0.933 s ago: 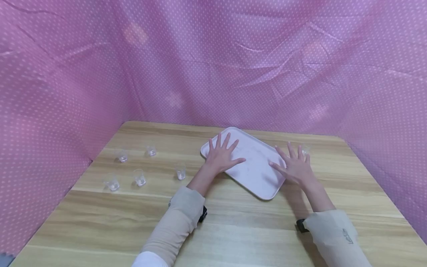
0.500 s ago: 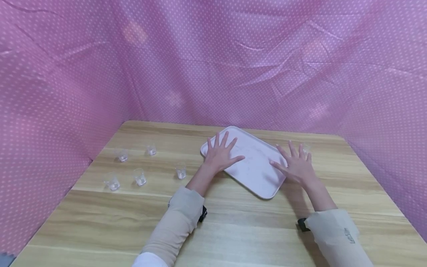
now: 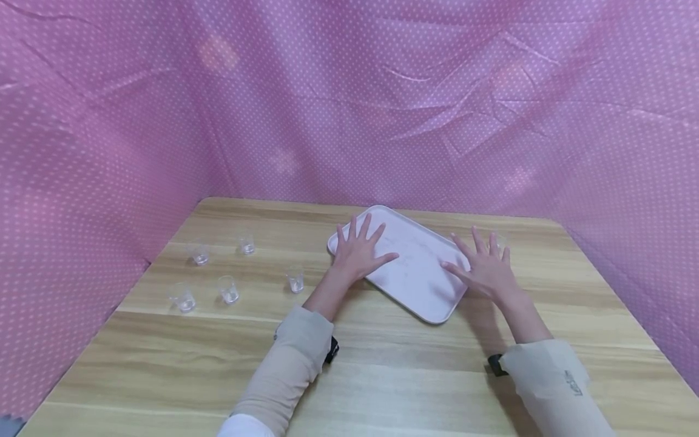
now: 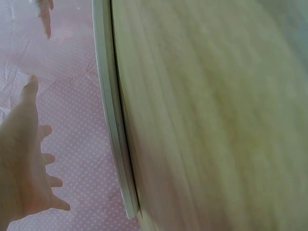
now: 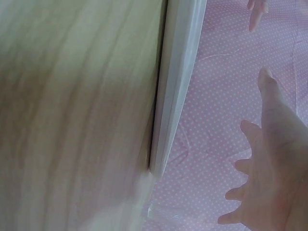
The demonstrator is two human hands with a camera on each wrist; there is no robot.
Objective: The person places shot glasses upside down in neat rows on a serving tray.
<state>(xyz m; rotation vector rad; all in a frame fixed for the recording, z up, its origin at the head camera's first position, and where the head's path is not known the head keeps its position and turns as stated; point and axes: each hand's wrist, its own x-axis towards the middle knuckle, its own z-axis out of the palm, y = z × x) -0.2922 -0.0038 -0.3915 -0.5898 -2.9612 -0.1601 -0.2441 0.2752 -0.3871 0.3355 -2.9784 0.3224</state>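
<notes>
A pale rectangular tray lies at an angle on the wooden table, its rim edge-on in both wrist views. Over its left part hovers my left hand, fingers spread wide and holding nothing. My right hand is spread the same way above the tray's right corner. Both wrist views show a gap between the palm and the tray: the left hand and the right hand stay apart from it. A small clear cup stands behind the right fingers, partly hidden.
Several small clear cups stand on the left half of the table, the closest to the tray being one cup; another cup is farthest left. Pink dotted cloth hangs around the table's back and sides.
Both hands keep their spread pose above the tray, with only a very slight shift. The tray and cups stay in place; the head view has tilted a little.
</notes>
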